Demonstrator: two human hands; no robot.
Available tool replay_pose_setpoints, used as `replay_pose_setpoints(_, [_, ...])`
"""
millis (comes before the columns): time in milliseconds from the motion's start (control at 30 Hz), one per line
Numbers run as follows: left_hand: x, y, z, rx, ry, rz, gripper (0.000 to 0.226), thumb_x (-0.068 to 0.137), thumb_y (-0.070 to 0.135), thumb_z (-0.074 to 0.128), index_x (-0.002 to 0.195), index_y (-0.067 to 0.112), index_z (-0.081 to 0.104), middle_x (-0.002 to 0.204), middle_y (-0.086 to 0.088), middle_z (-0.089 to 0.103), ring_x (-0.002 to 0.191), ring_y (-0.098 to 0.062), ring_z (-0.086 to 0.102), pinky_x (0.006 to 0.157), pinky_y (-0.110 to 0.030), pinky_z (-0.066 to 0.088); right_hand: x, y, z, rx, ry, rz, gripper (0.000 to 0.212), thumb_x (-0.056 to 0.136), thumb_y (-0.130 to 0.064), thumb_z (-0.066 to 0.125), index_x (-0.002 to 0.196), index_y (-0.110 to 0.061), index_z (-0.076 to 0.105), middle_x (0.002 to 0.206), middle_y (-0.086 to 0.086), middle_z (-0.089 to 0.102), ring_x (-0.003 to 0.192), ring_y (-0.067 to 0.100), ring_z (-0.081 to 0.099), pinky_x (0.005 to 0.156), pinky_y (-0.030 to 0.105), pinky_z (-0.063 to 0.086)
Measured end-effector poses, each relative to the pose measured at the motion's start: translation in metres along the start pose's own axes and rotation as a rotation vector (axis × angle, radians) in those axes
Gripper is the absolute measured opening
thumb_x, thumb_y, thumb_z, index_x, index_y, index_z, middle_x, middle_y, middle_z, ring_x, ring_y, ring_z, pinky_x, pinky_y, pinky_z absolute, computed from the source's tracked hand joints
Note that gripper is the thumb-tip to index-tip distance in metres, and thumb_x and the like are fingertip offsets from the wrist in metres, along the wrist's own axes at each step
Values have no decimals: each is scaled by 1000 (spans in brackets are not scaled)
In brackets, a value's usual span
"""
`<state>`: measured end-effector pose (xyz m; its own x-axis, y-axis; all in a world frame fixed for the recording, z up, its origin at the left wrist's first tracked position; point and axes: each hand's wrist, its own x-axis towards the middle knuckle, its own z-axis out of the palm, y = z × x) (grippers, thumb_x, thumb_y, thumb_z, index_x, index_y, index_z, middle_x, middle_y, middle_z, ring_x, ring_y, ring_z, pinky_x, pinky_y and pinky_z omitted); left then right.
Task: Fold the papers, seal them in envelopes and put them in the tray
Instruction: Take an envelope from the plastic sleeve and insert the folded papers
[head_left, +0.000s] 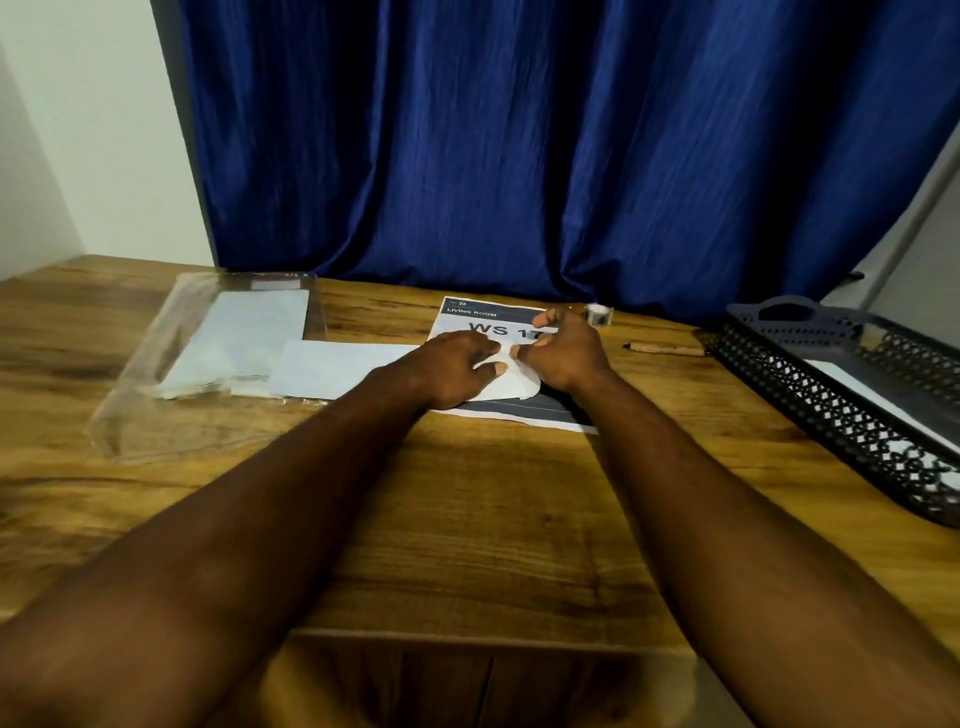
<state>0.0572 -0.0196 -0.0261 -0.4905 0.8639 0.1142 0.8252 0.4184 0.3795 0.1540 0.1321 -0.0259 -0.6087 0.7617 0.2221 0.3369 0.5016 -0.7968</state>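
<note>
A white envelope (332, 366) lies flat across the middle of the wooden table, its flap end under my hands. My left hand (460, 371) presses down on it with fingers spread. My right hand (563, 353) pinches the envelope's rounded flap (511, 387) between thumb and fingers. Beneath them lies a printed sheet (483, 314) reading "LIVING ROOM" and "WS 17". A black perforated tray (810, 384) stands at the right with a white envelope or paper (878, 400) inside it.
A clear plastic sleeve (171, 374) holding several white envelopes lies at the left. A small roll of tape (598, 313) and a pen (667, 349) sit behind my right hand. A blue curtain (519, 145) hangs behind the table.
</note>
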Motion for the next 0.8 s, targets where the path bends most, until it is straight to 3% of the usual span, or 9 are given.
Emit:
replay_pose_setpoints(167, [6,-2,-1,171,-154,-8,70,106,67,31,166,33,22,176,6,8,163,-18,2,130,-56,1,1,3,-6,153,-105,27,30,101,-18,70,128,-24,59,98,3,80,86,16,76,86,37,63])
replay_pose_setpoints(267, [7,-3,-2,230,-239,-22,73,105,71,21,168,37,7,176,8,-6,162,-16,-11,127,-60,-9,4,12,-6,163,-137,-15,37,99,-15,74,130,-25,58,98,3,80,91,18,76,90,40,63])
replay_pose_setpoints(367, [7,-1,-3,248,-263,-35,73,105,70,18,168,36,3,176,8,-10,161,-15,-14,127,-59,-11,4,20,-2,119,-177,-137,46,88,-10,84,124,-26,61,94,1,82,95,17,78,95,38,60])
replay_pose_setpoints(533, [9,-5,-1,157,-220,-64,87,101,75,28,167,34,-11,176,3,-7,163,-19,-6,128,-58,-5,3,17,4,12,-86,-247,26,84,-8,86,106,-16,75,88,-2,81,86,9,77,88,32,61])
replay_pose_setpoints(667, [8,-5,-1,223,-236,-18,73,106,68,22,167,37,-1,176,7,-8,162,-16,-11,127,-61,-9,5,18,11,-67,-10,-310,18,83,-9,83,93,-23,77,79,-7,78,81,10,76,86,34,62])
replay_pose_setpoints(800, [6,-5,-4,216,-238,-18,62,110,60,19,167,39,6,176,7,-6,162,-15,-10,127,-59,-9,7,19,0,-61,-151,-362,19,87,-6,81,104,-15,78,90,0,79,87,12,74,86,29,60])
